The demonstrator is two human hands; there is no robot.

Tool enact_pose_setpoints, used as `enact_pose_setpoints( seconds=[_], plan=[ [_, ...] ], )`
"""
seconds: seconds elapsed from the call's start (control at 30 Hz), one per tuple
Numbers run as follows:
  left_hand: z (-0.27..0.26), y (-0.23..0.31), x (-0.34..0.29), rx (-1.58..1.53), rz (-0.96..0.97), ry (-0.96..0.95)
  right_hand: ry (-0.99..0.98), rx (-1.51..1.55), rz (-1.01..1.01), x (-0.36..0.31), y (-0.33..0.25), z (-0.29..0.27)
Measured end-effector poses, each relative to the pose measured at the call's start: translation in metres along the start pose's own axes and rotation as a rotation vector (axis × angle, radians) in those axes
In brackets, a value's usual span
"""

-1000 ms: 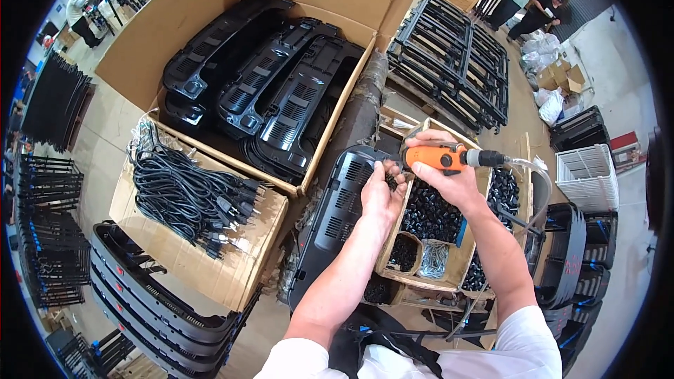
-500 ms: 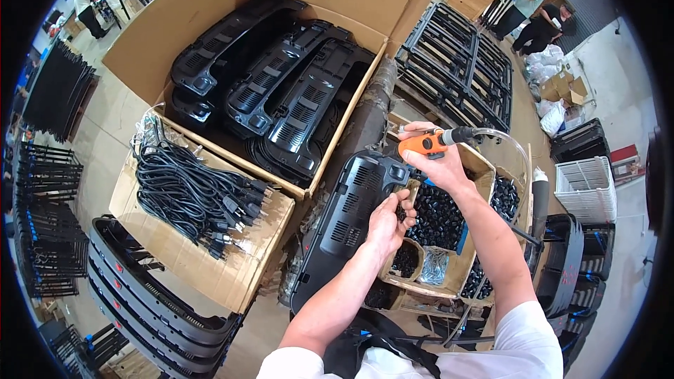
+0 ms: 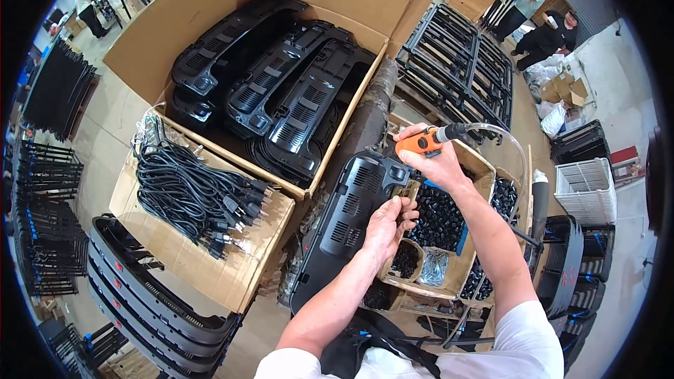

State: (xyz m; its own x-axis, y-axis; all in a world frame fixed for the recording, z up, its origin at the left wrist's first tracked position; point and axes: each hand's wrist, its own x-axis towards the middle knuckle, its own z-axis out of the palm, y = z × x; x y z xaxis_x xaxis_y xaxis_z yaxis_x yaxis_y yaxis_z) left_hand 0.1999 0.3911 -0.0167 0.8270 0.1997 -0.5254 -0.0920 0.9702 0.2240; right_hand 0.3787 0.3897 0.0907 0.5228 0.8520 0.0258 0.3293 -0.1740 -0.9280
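A long black plastic cover with vent slots lies slantwise on the padded bench in front of me. My right hand is wrapped round an orange air screwdriver, from whose back end a clear hose curves away. The driver is over the cover's far right end; its tip is hidden by my hand and the cover. My left hand rests at the cover's right edge, fingers curled and thumb pressed in. What those fingers hold, if anything, cannot be made out.
Right of the cover, boxes hold black plastic parts and silver screws. A large carton contains more black covers. Black power cords lie on cardboard at left. Black frames are stacked ahead; people stand farther off.
The screwdriver and my right hand have shifted slightly left. My left hand has barely moved. In the background, a person at far right has straightened up.
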Motion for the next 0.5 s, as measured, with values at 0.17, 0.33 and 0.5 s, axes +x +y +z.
enact_pose_setpoints(
  seconds=[0.17,0.33,0.5],
  plan=[
    [0.007,0.008,-0.007,-0.015,-0.034,0.001,-0.010,0.016,0.011,0.000,0.000,0.001],
    [-0.012,0.000,0.001,0.000,0.052,-0.062,-0.020,0.031,0.004,-0.001,0.002,0.002],
    [-0.015,0.002,0.003,0.030,0.102,0.013,-0.037,0.009,0.015,0.000,0.000,0.005]
  ],
)
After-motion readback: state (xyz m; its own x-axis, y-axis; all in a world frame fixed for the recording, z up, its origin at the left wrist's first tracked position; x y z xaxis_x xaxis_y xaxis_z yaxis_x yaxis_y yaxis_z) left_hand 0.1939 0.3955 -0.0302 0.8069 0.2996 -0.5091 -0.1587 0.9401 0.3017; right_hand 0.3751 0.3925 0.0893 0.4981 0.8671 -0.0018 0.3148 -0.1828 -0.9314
